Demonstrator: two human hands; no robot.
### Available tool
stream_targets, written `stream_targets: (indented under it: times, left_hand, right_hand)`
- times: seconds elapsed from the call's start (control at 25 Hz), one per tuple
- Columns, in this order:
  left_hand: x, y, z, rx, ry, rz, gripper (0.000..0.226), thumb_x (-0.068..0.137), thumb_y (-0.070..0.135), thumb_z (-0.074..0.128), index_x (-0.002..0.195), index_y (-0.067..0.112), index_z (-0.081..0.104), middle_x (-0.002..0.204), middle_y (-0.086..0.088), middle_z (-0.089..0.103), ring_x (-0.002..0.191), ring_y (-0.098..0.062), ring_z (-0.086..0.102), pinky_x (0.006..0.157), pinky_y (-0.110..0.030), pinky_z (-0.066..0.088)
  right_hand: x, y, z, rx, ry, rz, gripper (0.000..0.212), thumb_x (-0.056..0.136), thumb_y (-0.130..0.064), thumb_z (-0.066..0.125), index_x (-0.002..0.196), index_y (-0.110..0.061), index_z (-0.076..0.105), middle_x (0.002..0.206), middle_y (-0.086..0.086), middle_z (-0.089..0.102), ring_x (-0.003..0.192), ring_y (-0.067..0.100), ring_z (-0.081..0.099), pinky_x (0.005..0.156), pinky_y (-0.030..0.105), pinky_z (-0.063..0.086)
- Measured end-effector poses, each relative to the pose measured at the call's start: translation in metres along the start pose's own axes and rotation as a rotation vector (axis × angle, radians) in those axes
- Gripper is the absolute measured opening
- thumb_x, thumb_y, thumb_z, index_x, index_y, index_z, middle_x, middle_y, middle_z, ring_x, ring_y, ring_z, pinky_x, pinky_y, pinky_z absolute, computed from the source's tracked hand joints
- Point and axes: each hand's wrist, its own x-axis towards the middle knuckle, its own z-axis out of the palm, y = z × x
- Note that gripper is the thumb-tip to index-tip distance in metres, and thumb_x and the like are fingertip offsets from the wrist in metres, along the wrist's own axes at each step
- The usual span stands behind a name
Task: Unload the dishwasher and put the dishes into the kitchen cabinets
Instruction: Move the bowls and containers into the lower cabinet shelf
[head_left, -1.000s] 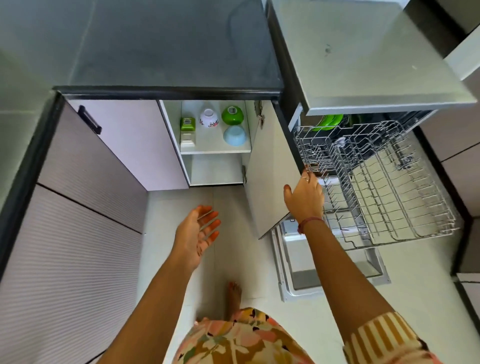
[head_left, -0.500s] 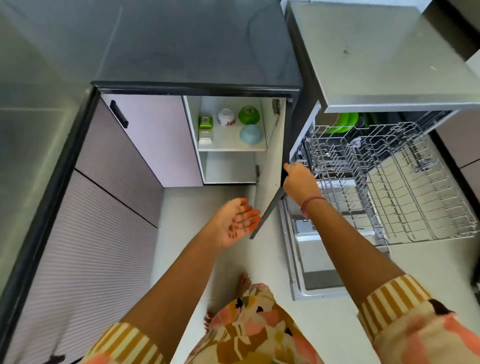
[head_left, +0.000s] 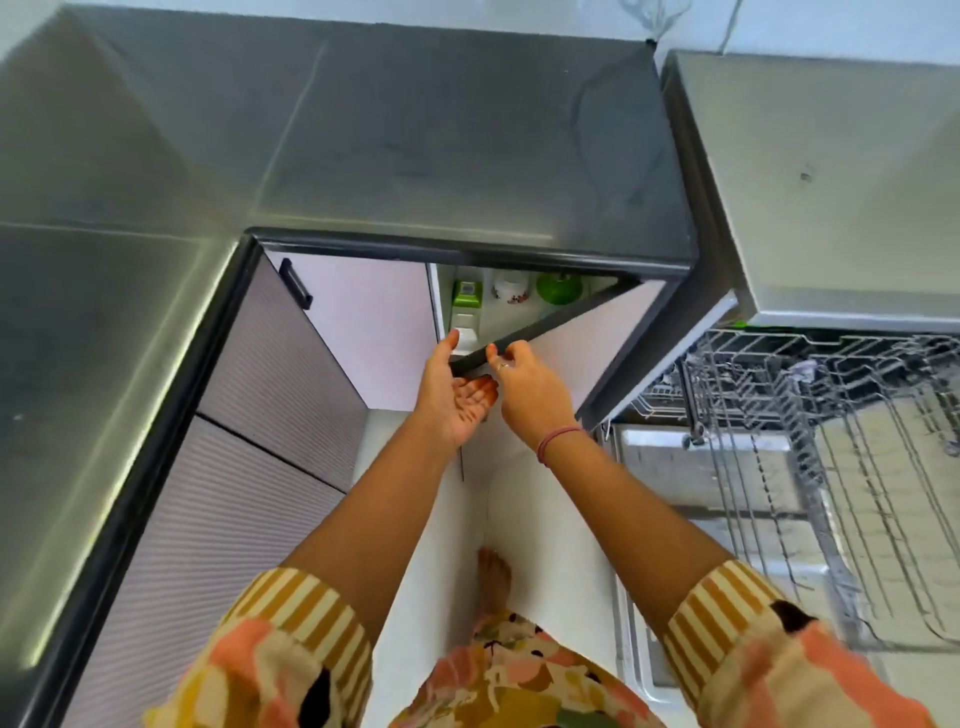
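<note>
The lower cabinet door (head_left: 582, 343) stands partly ajar under the dark countertop. My right hand (head_left: 530, 387) pinches the door's dark top edge near its free corner. My left hand (head_left: 457, 395) is palm up with straight fingers, its thumb touching the same corner from the left. Through the gap I see a green bowl (head_left: 558, 288), a white flowered bowl (head_left: 511, 288) and a green and white container (head_left: 466, 296) on the cabinet shelf. The dishwasher's wire rack (head_left: 831, 467) is pulled out at the right and looks empty up front.
A dark countertop (head_left: 415, 145) wraps around the corner at the left. A closed cabinet door with a black handle (head_left: 295, 283) is beside the ajar one. The dishwasher's open door (head_left: 701, 519) lies low at the right. My bare foot (head_left: 493, 577) stands on the pale floor.
The cabinet door has swung from wide open to nearly closed. My right hand moved with its top edge to the left, and my left hand rose to meet the door's corner.
</note>
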Motion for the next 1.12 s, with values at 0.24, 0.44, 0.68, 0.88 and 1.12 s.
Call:
stream_targets:
  times: [0.24,0.44,0.68,0.88,1.12]
  left_hand:
    - [0.046,0.06,0.034,-0.105,0.004,0.064,0.065,0.081,0.056,0.064,0.116,0.002,0.051,0.102,-0.019,0.063,0.103,-0.035,0.064,0.094,-0.042,0.052]
    - [0.071,0.086,0.05,-0.03,0.041,0.081,0.084,0.074,0.059,0.069,0.129,0.0,0.043,0.112,-0.023,0.06,0.097,-0.038,0.066,0.08,-0.043,0.058]
    - [0.1,0.1,0.067,-0.046,0.074,0.181,0.07,0.083,0.045,0.068,0.134,0.005,0.044,0.127,-0.019,0.057,0.113,-0.036,0.059,0.098,-0.046,0.049]
    - [0.126,0.105,0.071,-0.083,0.071,0.238,0.06,0.087,0.035,0.067,0.133,0.004,0.045,0.119,-0.019,0.06,0.107,-0.034,0.061,0.095,-0.048,0.051]
    - [0.139,0.103,0.068,-0.122,0.008,0.287,0.053,0.089,0.028,0.064,0.134,0.003,0.046,0.113,-0.018,0.064,0.105,-0.035,0.063,0.097,-0.051,0.048]
  right_hand:
    - [0.066,0.013,0.015,-0.005,-0.005,-0.08,0.068,0.095,-0.003,0.049,0.152,-0.022,0.018,0.135,0.018,0.043,0.121,0.038,0.046,0.109,0.047,0.036]
    - [0.088,0.03,0.023,0.092,-0.086,-0.119,0.076,0.094,0.0,0.044,0.153,-0.019,-0.001,0.155,0.011,0.021,0.144,0.032,0.019,0.117,0.04,0.0]
    - [0.121,0.038,0.029,0.14,-0.137,-0.142,0.075,0.091,-0.001,0.042,0.152,-0.007,-0.002,0.161,0.01,0.002,0.148,0.023,0.0,0.116,0.036,-0.008]
    - [0.147,0.035,0.03,0.128,-0.129,-0.092,0.08,0.087,0.0,0.046,0.152,-0.007,0.001,0.16,0.01,0.006,0.148,0.023,0.002,0.117,0.04,-0.007]
    - [0.158,0.032,0.04,0.104,-0.136,-0.026,0.081,0.087,-0.003,0.047,0.152,-0.008,-0.001,0.16,0.012,0.003,0.148,0.025,-0.001,0.118,0.04,-0.008]
